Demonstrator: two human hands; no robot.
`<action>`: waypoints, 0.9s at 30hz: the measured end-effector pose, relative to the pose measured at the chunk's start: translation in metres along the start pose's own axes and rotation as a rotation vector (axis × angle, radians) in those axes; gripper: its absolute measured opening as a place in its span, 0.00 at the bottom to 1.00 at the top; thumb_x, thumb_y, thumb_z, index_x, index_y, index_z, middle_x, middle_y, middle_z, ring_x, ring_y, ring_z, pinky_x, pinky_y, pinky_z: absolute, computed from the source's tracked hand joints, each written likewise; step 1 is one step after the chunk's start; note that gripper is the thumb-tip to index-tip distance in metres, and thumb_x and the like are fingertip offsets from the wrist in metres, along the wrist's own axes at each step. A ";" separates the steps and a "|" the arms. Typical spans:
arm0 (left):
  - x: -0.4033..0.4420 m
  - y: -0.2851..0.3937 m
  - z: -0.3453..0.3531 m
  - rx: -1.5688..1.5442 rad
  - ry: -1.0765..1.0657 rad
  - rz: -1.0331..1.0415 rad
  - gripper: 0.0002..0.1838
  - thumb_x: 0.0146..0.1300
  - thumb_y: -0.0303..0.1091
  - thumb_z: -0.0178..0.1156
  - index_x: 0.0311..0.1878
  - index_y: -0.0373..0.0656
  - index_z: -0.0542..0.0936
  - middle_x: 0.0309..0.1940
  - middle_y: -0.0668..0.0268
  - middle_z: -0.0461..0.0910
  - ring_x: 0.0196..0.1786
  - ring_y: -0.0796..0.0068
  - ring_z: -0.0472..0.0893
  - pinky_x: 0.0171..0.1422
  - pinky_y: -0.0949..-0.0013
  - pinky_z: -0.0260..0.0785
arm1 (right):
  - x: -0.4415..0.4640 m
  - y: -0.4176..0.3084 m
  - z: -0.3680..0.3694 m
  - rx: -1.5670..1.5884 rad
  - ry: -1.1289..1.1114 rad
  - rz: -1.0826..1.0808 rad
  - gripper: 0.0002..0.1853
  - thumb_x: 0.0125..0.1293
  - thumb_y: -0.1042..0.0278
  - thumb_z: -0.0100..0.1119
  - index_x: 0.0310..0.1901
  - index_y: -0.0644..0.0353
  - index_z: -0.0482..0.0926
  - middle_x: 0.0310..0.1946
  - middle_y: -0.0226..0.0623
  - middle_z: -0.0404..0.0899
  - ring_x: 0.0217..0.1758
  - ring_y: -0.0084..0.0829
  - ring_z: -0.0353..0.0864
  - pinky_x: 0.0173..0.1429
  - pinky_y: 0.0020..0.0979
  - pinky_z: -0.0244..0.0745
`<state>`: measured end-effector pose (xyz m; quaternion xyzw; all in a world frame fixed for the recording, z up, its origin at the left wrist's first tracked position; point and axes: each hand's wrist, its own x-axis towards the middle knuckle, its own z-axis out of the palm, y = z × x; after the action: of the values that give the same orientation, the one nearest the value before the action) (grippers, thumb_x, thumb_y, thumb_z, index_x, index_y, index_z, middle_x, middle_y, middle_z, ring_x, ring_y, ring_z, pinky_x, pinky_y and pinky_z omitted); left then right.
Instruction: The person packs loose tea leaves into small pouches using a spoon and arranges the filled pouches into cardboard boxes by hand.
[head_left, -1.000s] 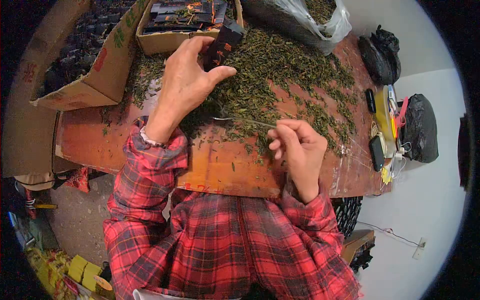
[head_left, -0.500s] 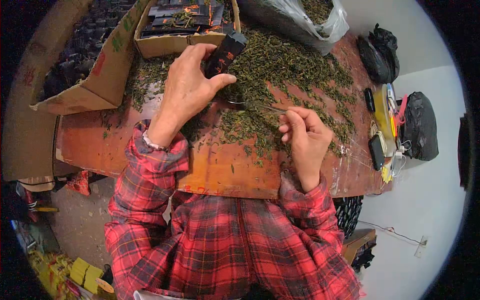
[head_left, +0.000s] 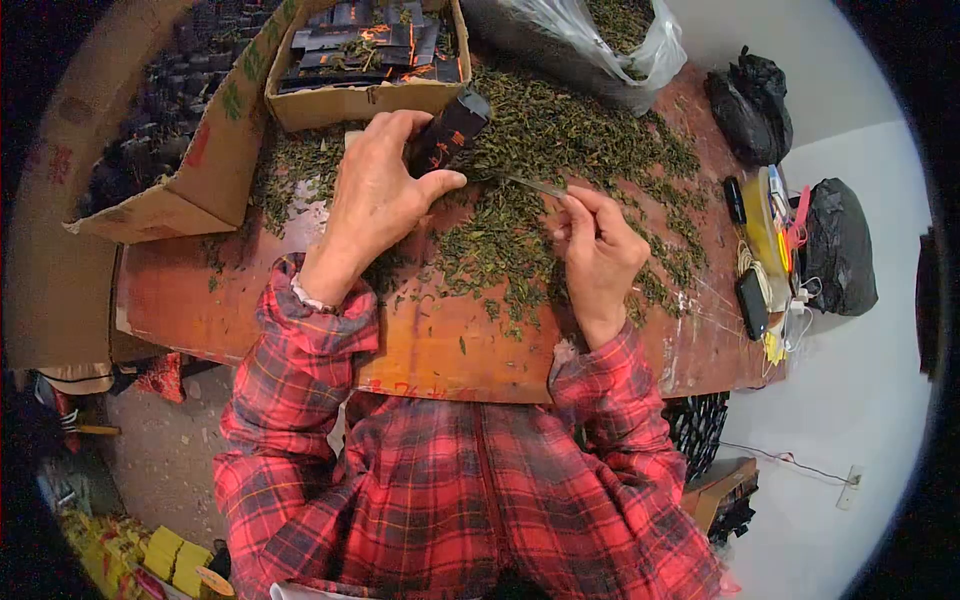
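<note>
Left hand [head_left: 378, 185] holds a boxy packet [head_left: 453, 130], right hand [head_left: 604, 252] a slim, perhaps metal utensil [head_left: 537, 187] — crinkled leaves [head_left: 500, 245] beneath

Packet [head_left: 452, 132]: black, slim, orange-red markings; tilted, far end leaning right; gripped in left hand [head_left: 378, 185], which hides its near end. Tool [head_left: 537, 186]: thin, pale handle, pinched in right fingertips, pointing left and slightly away; its far tip meets the leaves [head_left: 590, 125], details unclear. Leaves: dark green, small, loose; heaped beyond the hands, sparser toward the near side.
</note>
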<state>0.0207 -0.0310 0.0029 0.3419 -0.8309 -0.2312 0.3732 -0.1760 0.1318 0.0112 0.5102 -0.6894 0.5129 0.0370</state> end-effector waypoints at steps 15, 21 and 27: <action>-0.002 0.000 0.004 -0.034 -0.038 -0.010 0.35 0.51 0.41 0.83 0.62 0.40 0.81 0.53 0.53 0.84 0.57 0.45 0.81 0.62 0.52 0.74 | -0.001 0.019 -0.001 0.108 0.068 0.036 0.05 0.72 0.82 0.66 0.46 0.66 0.88 0.30 0.37 0.90 0.31 0.24 0.91 0.35 0.25 0.84; -0.004 -0.001 0.006 -0.050 -0.025 0.015 0.35 0.51 0.40 0.83 0.62 0.40 0.81 0.52 0.53 0.84 0.53 0.47 0.81 0.58 0.53 0.75 | 0.001 0.017 -0.006 0.109 0.079 0.016 0.06 0.73 0.82 0.66 0.47 0.65 0.88 0.32 0.38 0.91 0.31 0.24 0.91 0.37 0.25 0.84; -0.005 0.000 0.006 -0.048 -0.043 -0.002 0.35 0.52 0.38 0.83 0.62 0.40 0.80 0.53 0.53 0.84 0.54 0.47 0.84 0.57 0.53 0.77 | 0.004 0.016 -0.013 0.123 0.089 0.043 0.06 0.74 0.82 0.65 0.48 0.65 0.88 0.32 0.37 0.91 0.32 0.23 0.90 0.37 0.25 0.85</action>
<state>0.0187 -0.0265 -0.0025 0.3287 -0.8326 -0.2587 0.3631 -0.1957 0.1381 0.0082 0.4732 -0.6649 0.5773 0.0252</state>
